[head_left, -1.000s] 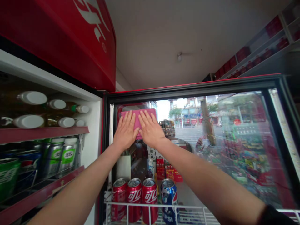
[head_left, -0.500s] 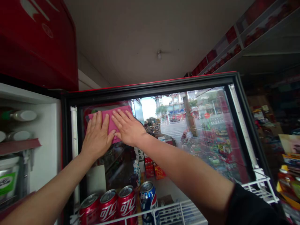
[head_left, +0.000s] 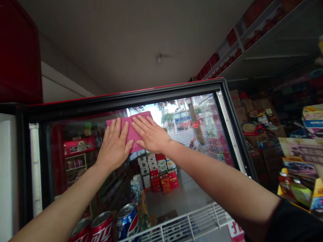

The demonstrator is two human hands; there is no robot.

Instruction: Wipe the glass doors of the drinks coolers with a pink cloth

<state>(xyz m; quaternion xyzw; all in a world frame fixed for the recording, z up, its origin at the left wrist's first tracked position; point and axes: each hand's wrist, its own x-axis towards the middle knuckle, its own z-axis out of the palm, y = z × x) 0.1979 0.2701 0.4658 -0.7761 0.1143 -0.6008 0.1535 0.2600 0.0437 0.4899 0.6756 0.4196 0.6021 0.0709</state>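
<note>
Head view, the only one available: a pink cloth (head_left: 131, 133) lies spread against the glass (head_left: 195, 183) of a cooler door (head_left: 131, 101), left of the pane's middle and just below its top frame. The left hand (head_left: 112, 143) covers the cloth's left part, its fingers straight, slightly parted and laid flat; the right hand (head_left: 150, 134) covers the right part in the same manner, thumbs near each other but apart. Neither hand is curled round anything; the cloth appears pinned by pressure alone, and how hard it is pressed cannot be told. Below, a white wire rack (head_left: 189, 226) crosses the door, with red cans (head_left: 101, 228) at the left and a blue can (head_left: 127, 219) just to their right. A light strip (head_left: 36, 168) stands at the pane's left edge. The step in hand is judged to be a two-handed wipe of the upper glass. The next move, in this assessment, calls for even pressure with the cloth kept flat under both palms, along glass not yet covered, and for forearms held clear of the cans.
</note>
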